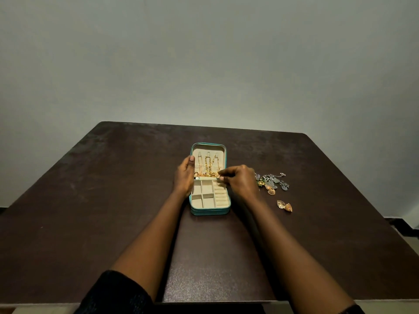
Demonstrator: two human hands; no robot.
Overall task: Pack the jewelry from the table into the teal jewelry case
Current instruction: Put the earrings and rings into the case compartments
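Observation:
The teal jewelry case [209, 211] lies open mid-table, its beige lid flat at the far side with gold chains [207, 165] hanging from the lid's hooks. The near half shows small beige compartments and ring rolls. My left hand [184, 175] grips the case's left edge at the hinge, thumb on the lid. My right hand [240, 180] reaches in from the right, fingertips pinched at the lid's lower pocket edge; what they pinch is too small to tell. A pile of silver and gold earrings [272, 183] lies right of the case, and a gold jhumka earring [284, 205] sits nearer me.
The dark brown table [113, 189] stretches wide around the case, its far edge against a plain grey wall. My forearms cross the table's near part. A strip of floor shows at the right.

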